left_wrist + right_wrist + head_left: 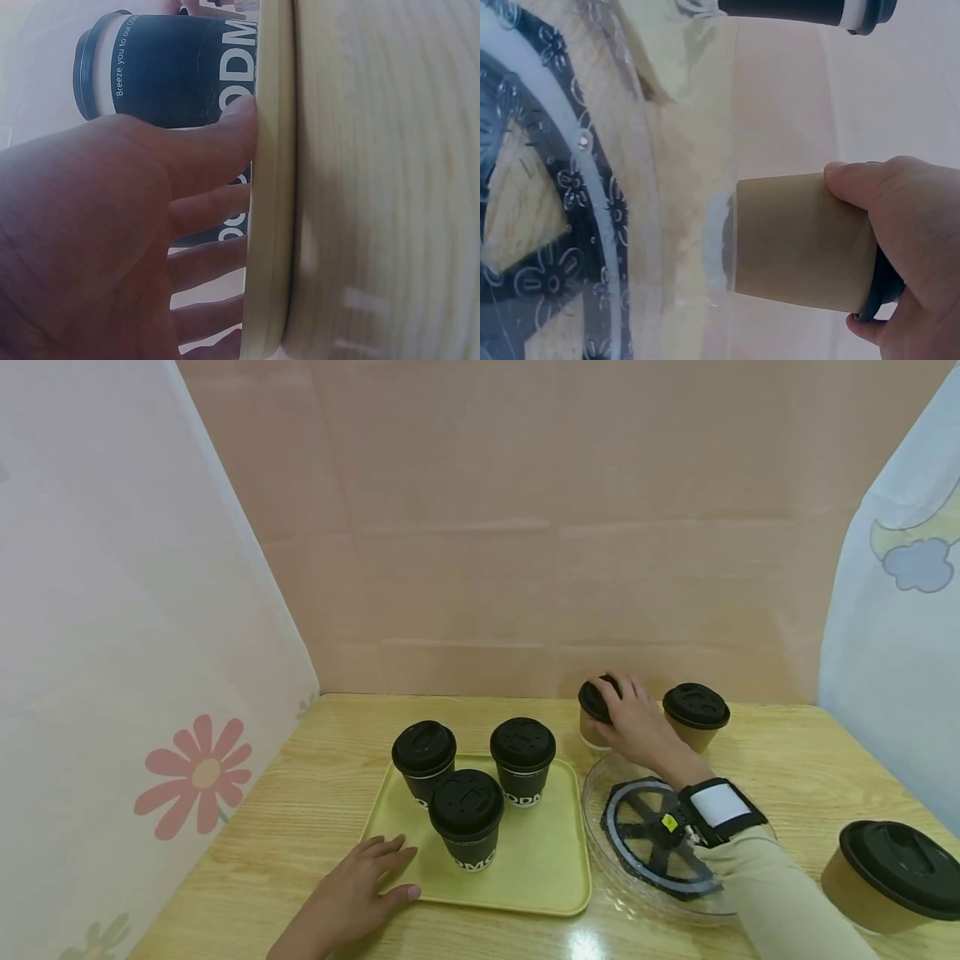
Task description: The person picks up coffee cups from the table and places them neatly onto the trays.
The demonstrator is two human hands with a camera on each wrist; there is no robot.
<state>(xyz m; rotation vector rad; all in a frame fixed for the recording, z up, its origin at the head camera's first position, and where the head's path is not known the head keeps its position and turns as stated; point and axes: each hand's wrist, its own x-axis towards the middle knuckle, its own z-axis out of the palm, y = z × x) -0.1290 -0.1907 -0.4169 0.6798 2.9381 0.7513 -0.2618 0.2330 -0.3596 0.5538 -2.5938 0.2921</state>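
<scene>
My right hand (641,731) grips a brown paper coffee cup (802,244) with a black lid from above, thumb and fingers around its lid end. The cup is upright behind the round clear dish; whether its base touches the table I cannot tell. My left hand (356,893) lies at the near left edge of a yellow tray (540,868), its fingers extended over the rim. On that tray stand three black paper cups with black lids: a front one (468,822), a back left one (424,756) and a back right one (522,760).
A round clear plastic dish (600,852) with a dark wheel-like pattern lies right of the tray, under my right forearm. Another brown lidded cup (693,718) stands behind it, and one more (862,889) at the near right. A cloth backdrop (555,568) rises behind the table.
</scene>
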